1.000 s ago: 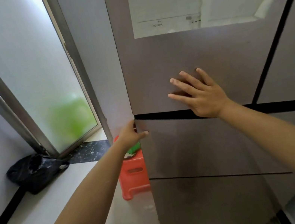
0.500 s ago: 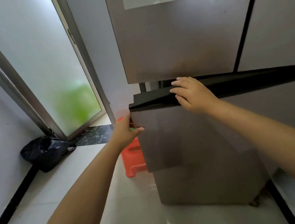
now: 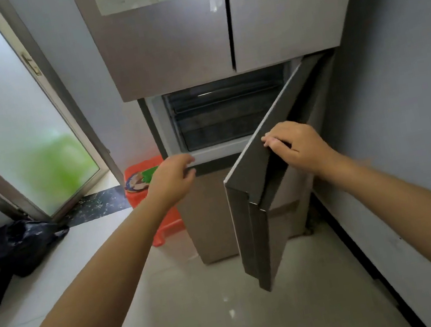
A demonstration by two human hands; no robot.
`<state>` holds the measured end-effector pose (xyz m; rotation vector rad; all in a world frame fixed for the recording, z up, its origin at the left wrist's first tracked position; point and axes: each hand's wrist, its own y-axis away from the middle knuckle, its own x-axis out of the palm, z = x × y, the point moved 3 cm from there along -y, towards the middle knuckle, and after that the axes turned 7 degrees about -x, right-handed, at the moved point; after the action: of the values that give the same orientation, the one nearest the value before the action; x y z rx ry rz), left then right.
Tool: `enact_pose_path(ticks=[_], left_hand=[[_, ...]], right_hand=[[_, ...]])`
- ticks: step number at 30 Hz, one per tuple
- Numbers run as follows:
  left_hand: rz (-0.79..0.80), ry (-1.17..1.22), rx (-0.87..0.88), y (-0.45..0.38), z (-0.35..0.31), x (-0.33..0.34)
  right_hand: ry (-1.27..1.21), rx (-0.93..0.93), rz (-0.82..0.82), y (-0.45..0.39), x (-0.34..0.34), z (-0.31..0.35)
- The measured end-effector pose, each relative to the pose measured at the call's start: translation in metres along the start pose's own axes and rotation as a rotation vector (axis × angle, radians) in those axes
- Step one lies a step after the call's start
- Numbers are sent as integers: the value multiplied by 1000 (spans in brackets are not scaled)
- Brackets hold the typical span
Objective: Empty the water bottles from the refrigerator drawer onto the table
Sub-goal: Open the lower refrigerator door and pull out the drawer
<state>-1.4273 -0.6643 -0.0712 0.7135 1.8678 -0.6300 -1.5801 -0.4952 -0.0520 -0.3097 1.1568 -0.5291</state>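
Right hand (image 3: 296, 146) grips the open refrigerator door (image 3: 258, 184) (left hand (image 3: 172, 178) hovers nearby).

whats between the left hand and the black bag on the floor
In the head view, an orange plastic stool stands beside the fridge between the left hand and the black bag; the remaining stretch to the bag is bare pale floor.

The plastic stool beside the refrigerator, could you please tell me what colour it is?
The plastic stool is orange-red, seen best in the head view.
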Motion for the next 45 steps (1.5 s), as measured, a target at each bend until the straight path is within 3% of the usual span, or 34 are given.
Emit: enact_pose_path(ticks=[5,9,13,15,20,26,27,31,35,40,45], left_hand=[[21,5,258,-10,-126,28],[56,41,464,-6,-235,63],[112,23,580,-1,-338,106],[139,-42,638,0,-382,129],[152,-151,678,-7,-460,172],[110,-196,629,-24,-515,194],[102,-202,637,-26,-517,195],[87,-243,656,-33,-507,192],[57,-210,330,-51,-446,184],[90,-261,-49,-81,-300,163],[134,-354,-241,-114,-178,111]], right_hand=[[-411,375,-11,77,-82,-40],[-394,554,43,151,-147,-76],[83,517,457,215,-201,-110],[367,555,564,237,-220,-130],[748,697,504,271,-251,-176],[816,798,321,279,-275,-226],[868,713,196,277,-277,-233],[814,746,100,275,-274,-246],[839,602,-71,244,-266,-235],[727,343,17,156,-187,-234],[614,140,126,39,-80,-213]])
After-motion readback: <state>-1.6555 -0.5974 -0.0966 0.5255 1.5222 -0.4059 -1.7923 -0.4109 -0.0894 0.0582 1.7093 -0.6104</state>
